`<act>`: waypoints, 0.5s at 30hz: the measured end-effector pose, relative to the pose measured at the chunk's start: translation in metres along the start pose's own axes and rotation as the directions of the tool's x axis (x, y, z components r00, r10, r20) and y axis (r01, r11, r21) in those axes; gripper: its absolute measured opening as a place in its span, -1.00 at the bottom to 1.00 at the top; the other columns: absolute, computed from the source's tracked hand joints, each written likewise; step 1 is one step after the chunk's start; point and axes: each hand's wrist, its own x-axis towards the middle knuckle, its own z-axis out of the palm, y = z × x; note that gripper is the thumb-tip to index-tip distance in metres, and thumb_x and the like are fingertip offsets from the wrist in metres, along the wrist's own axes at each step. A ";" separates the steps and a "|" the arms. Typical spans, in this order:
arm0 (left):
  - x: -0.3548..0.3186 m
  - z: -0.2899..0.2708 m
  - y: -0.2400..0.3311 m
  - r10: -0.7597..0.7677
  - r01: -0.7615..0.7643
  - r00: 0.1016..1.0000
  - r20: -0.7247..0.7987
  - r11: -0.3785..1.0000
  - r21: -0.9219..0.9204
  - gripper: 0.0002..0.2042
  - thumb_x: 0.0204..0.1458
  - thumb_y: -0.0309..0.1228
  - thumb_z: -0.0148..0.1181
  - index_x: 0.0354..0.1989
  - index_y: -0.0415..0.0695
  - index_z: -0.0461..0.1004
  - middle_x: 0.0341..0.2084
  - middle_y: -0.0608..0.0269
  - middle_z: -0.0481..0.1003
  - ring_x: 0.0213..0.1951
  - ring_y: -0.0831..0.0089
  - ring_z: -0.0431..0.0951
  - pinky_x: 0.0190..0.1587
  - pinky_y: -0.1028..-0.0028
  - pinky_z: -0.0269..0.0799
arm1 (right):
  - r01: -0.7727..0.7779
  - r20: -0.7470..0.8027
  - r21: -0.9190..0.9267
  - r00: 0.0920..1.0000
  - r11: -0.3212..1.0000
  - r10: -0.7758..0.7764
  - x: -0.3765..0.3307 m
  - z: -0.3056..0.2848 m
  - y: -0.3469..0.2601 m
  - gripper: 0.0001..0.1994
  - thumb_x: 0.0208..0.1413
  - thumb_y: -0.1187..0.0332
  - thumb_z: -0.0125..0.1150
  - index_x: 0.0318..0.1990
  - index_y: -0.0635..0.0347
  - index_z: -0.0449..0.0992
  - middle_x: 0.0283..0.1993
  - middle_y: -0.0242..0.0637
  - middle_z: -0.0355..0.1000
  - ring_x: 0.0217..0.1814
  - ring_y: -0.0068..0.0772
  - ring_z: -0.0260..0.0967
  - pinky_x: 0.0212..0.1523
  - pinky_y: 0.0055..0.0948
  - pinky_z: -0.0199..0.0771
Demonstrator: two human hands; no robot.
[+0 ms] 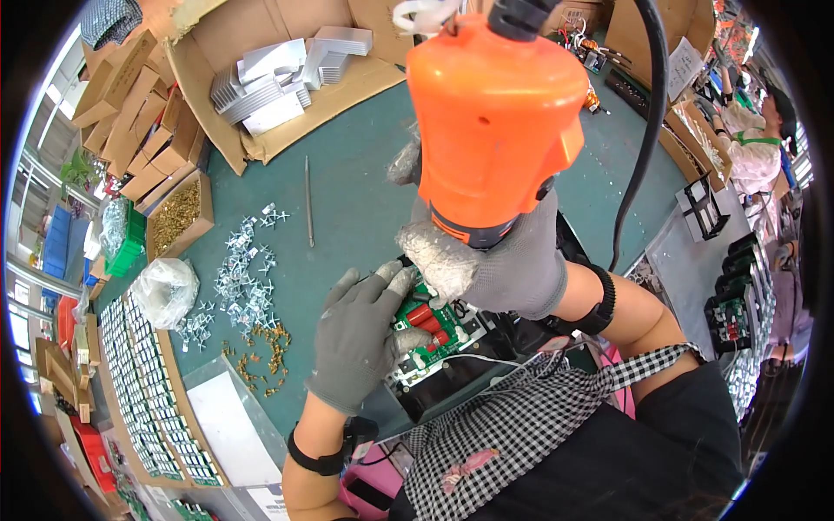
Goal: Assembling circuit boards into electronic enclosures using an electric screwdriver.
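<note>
An orange power tool (491, 122) is held in the grip of the right hand (521, 269); below and leftward, the green circuit board (447, 325) is touched by the nearer left hand (352, 343), whose closure cannot be told.

A head-worn fisheye looks down from close above the workbench (347, 191).
</note>
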 end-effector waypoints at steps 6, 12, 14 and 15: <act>0.008 -0.004 -0.002 0.035 -0.036 0.999 -0.010 0.994 -0.099 -0.31 -0.09 0.19 0.18 0.07 -0.14 0.45 0.00 0.08 0.47 0.01 0.06 0.48 0.21 0.11 0.24 | 0.018 -0.015 0.016 1.000 1.000 -0.017 -0.006 -0.003 0.005 -0.40 -0.17 0.44 0.43 0.09 0.23 0.30 -0.06 -0.24 0.40 -0.03 -0.37 0.42 0.02 -0.38 0.41; 0.037 0.043 -0.006 -0.065 0.065 0.975 0.212 0.998 0.008 -0.53 -0.06 -0.17 0.28 0.02 -0.13 0.45 -0.04 0.08 0.46 0.04 0.03 0.41 0.19 0.18 0.26 | 0.076 -0.021 0.132 0.997 0.988 -0.074 -0.007 -0.003 0.010 -0.37 -0.27 0.43 0.43 0.07 0.25 0.32 -0.04 -0.21 0.39 -0.01 -0.33 0.42 0.04 -0.35 0.41; 0.039 0.048 -0.007 -0.064 0.053 0.968 0.241 0.997 0.051 -0.56 -0.10 -0.24 0.29 -0.01 -0.12 0.46 -0.02 0.08 0.45 0.05 0.03 0.41 0.17 0.19 0.29 | 0.026 -0.030 0.117 0.999 0.993 -0.023 -0.010 0.000 0.005 -0.38 -0.31 0.45 0.40 0.04 0.24 0.34 -0.06 -0.20 0.39 -0.03 -0.31 0.42 0.03 -0.35 0.41; 0.038 0.052 -0.013 0.051 -0.052 0.992 0.116 0.999 0.003 -0.57 -0.12 -0.27 0.28 -0.02 -0.10 0.47 -0.03 0.08 0.46 0.04 0.02 0.41 0.15 0.18 0.31 | 0.093 -0.035 0.091 0.995 0.991 -0.091 -0.010 0.000 0.005 -0.39 -0.31 0.45 0.39 0.04 0.24 0.34 -0.07 -0.19 0.39 -0.05 -0.28 0.43 0.02 -0.34 0.41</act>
